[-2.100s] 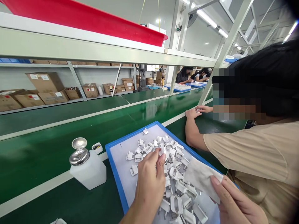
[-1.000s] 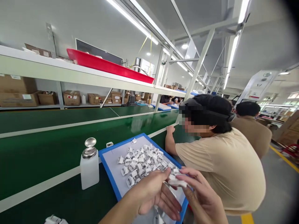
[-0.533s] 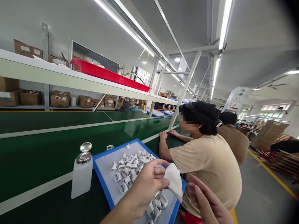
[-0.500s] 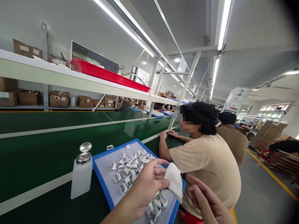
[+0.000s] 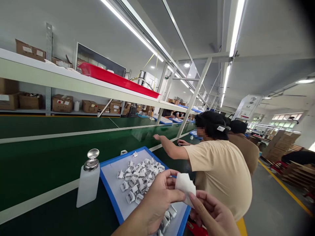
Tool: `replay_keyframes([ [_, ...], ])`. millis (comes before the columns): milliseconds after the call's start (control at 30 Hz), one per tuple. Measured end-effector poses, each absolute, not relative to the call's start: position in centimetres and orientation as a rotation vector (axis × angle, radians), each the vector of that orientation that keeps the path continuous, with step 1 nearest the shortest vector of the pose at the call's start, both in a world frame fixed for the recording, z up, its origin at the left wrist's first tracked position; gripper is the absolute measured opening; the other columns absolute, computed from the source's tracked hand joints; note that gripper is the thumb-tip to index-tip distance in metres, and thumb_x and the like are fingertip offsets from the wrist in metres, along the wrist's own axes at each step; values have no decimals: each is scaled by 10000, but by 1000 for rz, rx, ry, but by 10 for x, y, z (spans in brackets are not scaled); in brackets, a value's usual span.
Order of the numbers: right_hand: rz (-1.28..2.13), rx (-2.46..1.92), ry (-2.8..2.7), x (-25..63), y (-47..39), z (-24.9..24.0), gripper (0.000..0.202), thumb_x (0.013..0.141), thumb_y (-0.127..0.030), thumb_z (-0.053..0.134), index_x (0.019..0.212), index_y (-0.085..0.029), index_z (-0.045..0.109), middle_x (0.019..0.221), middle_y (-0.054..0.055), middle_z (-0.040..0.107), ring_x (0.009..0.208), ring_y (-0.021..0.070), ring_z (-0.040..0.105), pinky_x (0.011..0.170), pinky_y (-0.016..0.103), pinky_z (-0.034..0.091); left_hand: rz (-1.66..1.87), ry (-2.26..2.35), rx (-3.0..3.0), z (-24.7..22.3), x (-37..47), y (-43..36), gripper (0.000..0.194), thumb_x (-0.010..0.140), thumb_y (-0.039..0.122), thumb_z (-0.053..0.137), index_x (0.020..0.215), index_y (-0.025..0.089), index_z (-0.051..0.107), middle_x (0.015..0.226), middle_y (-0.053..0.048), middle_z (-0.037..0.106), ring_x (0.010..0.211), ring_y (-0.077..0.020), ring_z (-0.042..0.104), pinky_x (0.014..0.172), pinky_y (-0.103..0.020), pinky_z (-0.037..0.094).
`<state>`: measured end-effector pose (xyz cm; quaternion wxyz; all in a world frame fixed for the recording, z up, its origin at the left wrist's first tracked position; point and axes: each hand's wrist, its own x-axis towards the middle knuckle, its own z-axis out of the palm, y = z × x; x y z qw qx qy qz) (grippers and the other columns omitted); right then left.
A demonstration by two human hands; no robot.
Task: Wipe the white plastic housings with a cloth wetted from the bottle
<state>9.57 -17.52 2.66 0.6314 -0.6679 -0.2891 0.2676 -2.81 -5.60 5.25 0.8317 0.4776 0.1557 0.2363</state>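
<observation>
A long factory hall runs away under strip lights, with a green bench (image 5: 49, 164) stretching from the near left to the far right and a shelf (image 5: 73, 86) above it carrying a red tray (image 5: 118, 80); cardboard boxes (image 5: 61, 103) sit on a lower shelf behind.

On the near left of the bench stands a white bottle (image 5: 88, 185) with a metal cap. Just to its right lies a blue-rimmed tray (image 5: 109, 193) with a heap of small white plastic plugs (image 5: 137, 178).

Half a second ago the left hand alone pinched the white cloth; now the left hand (image 5: 157, 203) and the right hand (image 5: 214, 214) both meet on the cloth (image 5: 185, 186), held up over the near right corner of the tray. The left grip is clenched, thumb and fingers pinching the cloth's lower edge; the right grip has closed in from below, its fingertips touching the cloth. I judge the cloth is being readied between both hands.

To the right, the person in the beige shirt (image 5: 219, 173) has lifted an arm from the bench edge and now reaches out over the bench.
</observation>
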Motion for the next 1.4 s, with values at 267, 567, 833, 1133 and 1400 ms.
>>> replay_keyframes([
  [267, 508, -1465, -746, 119, -180, 15, 588, 666, -470, 880, 1163, -198, 721, 1131, 106, 745, 1086, 297, 694, 879, 306, 611, 405, 392, 941, 52, -23, -60, 424, 793, 78, 666, 1206, 91, 572, 1118, -129, 678, 1038, -263, 665, 885, -369, 525],
  [567, 413, -1532, -927, 124, -180, 9, 567, 758, -465, 811, 1254, -220, 688, 1188, 108, 726, 1061, 278, 705, 962, 349, 592, 437, 298, 813, 49, -18, -62, 440, 785, 49, 652, 1188, 134, 495, 956, -36, 654, 896, -170, 623, 781, -280, 462],
  [833, 335, -1554, -842, 121, -184, 10, 691, 717, -525, 822, 1286, -171, 656, 1151, 131, 734, 1021, 296, 715, 841, 322, 625, 460, 323, 857, 46, -17, -61, 417, 818, 105, 667, 1198, 158, 505, 983, -40, 648, 893, -184, 630, 788, -307, 488],
  [1133, 529, -1541, -669, 109, -176, 24, 892, 709, -649, 782, 1406, -154, 526, 1106, 130, 715, 1047, 280, 687, 806, 295, 600, 464, 361, 1132, 43, -21, -53, 337, 773, 154, 676, 1083, 211, 557, 786, 20, 635, 746, -159, 616, 644, -261, 447],
  [1400, 990, -1290, -657, 114, -152, 3, 686, 591, -444, 935, 1159, -167, 668, 1038, 125, 747, 966, 264, 723, 806, 309, 568, 475, 453, 1699, 52, -42, -37, 469, 690, 143, 683, 1132, 266, 586, 1061, -27, 727, 886, -219, 670, 697, -297, 486],
])
